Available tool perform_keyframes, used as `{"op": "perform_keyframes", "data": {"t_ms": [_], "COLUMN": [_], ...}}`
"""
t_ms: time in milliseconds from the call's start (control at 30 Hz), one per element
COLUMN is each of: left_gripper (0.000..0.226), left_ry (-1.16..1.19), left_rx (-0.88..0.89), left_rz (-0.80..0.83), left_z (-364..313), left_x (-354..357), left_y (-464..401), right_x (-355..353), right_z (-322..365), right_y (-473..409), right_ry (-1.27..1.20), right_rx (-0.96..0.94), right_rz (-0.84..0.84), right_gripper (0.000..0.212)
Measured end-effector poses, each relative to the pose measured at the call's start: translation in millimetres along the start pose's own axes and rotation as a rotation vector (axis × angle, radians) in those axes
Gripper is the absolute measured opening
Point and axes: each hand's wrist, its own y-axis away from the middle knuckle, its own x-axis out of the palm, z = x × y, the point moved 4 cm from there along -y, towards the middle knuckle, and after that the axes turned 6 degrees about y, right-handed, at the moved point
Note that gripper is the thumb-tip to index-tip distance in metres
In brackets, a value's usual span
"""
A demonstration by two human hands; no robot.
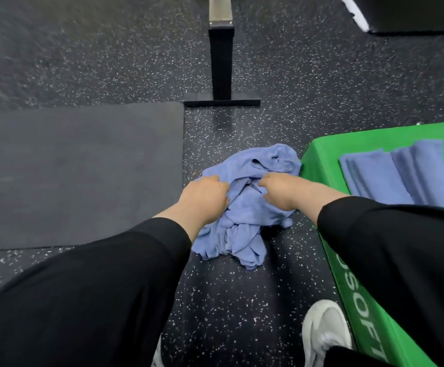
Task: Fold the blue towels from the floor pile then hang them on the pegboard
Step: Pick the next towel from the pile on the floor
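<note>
The fingers of the left hand point(205, 197) are curling into the cloth of the pile point(244, 205) and gripping a bunch of it at the left side. The fingers of the right hand point(279, 192) are also bending down into the cloth, at the upper right of the pile, and they seem to be pinching a fold, though the fingertips are hidden in the fabric. Both sleeves are reaching forward from a low, bent position.

The pile is lying crumpled on the speckled floor point(242, 300), just beside the green box point(321, 165) and near the grey mat point(83, 168). On the box two folded towels point(401, 173) are lying side by side, touching.

So I judge that part of the folding is done. The pile is still waiting to be folded, and how many towels it holds I cannot tell. No pegboard is showing, so the hanging is probably not yet started.
</note>
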Motion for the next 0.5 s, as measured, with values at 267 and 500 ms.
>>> {"op": "perform_keyframes", "data": {"t_ms": [267, 500], "left_gripper": [0.029, 0.030], "left_ry": [0.074, 0.112], "left_rx": [-0.038, -0.090], "left_rz": [0.057, 0.038], "left_z": [29, 44], "left_x": [25, 43], "left_y": [-26, -36], "right_x": [34, 48], "right_z": [22, 29], "right_y": [-72, -115], "right_ry": [0.108, 0.124], "right_rx": [0.036, 0.091], "right_rz": [-0.036, -0.080], "right_gripper": [0.047, 0.046]}}
